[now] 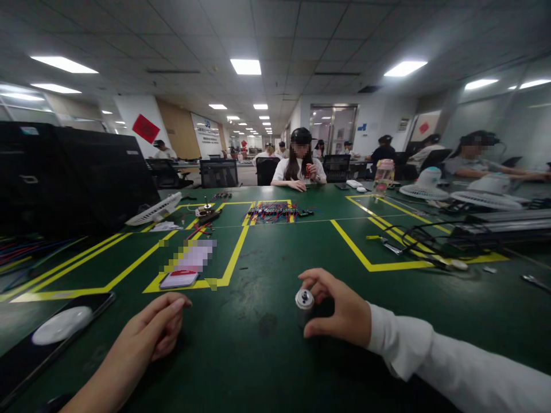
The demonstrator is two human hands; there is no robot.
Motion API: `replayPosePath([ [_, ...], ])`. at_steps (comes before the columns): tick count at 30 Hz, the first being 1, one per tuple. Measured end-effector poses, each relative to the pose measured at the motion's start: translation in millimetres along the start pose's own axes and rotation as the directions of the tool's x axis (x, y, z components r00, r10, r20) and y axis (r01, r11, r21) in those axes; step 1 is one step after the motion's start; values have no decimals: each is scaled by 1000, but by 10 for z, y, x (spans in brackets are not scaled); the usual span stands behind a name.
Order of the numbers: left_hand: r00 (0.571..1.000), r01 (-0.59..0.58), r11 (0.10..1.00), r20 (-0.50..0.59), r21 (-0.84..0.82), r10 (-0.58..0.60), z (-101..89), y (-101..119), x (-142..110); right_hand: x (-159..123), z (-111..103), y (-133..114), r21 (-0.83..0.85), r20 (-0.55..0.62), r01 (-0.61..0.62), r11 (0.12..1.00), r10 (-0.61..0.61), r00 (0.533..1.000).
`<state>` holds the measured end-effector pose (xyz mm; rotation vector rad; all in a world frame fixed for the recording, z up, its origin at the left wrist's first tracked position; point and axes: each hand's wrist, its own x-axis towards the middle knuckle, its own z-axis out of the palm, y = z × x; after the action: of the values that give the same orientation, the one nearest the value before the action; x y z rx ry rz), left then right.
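Note:
A small cylindrical motor (pixel 305 304) with a silver top and a short shaft stands upright on the green table. My right hand (pixel 331 307) curves round it from the right, the thumb on the near side and the fingers on the far side. At the left, my left hand (pixel 157 327) rests on the tabletop with its fingers loosely curled together; nothing shows in it. Just beyond the left hand lies a phone (pixel 178 279) with a partly blurred screen.
A white mouse (pixel 62 325) sits on a dark flat device (pixel 26 358) at the left. Wired parts (pixel 275 212) lie at the middle back. Black cables (pixel 413 241) and metal bars (pixel 508 226) are on the right. A person (pixel 299 169) sits opposite.

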<state>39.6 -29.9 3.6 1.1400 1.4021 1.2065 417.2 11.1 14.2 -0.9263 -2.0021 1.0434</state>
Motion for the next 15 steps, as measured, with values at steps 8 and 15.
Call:
replayPosePath([
  [8,1000,27,999,3,-17,-27,16,17,-1,149,-232,17,304,182,-143,942,90,979],
  [15,999,32,999,-39,-20,-32,69,81,-42,232,-176,-267,-125,162,103,987,-82,983],
])
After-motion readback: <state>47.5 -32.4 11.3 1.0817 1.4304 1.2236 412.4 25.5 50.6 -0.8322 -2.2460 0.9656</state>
